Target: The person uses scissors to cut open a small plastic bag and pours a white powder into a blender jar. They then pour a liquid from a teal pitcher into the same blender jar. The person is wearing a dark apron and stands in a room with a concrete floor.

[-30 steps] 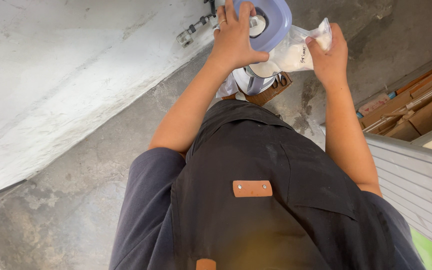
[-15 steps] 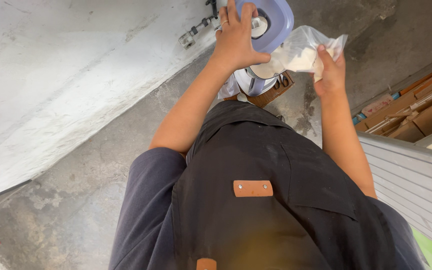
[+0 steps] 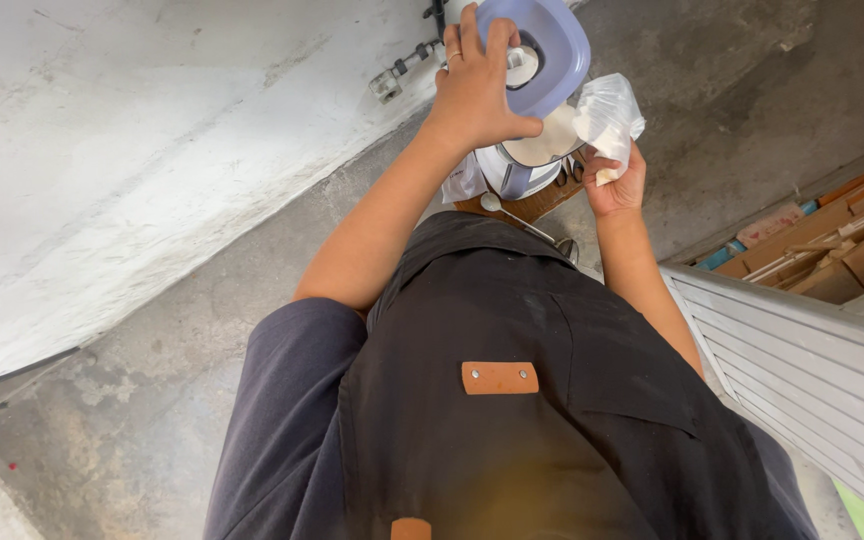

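Fingers of the left hand (image 3: 480, 88) curl over the near edge of a lilac lid (image 3: 542, 45), gripping it tilted up above a jar (image 3: 530, 160); a ring shows on one finger. Fingers of the right hand (image 3: 614, 185) close around a crumpled clear bag (image 3: 607, 115), held just right of the jar's mouth, touching or nearly touching its rim. The jar stands at the far end of the view, between the two hands, with pale contents showing at its open top. It rests on a brown board (image 3: 537, 203), where a spoon (image 3: 512, 212) lies at the near side. A dark apron (image 3: 512, 420) with a tan patch fills the near part. Cardboard boxes (image 3: 842, 245) sit at the right, beyond a grey slatted panel (image 3: 802, 360). A white wall (image 3: 132, 150) runs along the left, above concrete floor (image 3: 152, 400)
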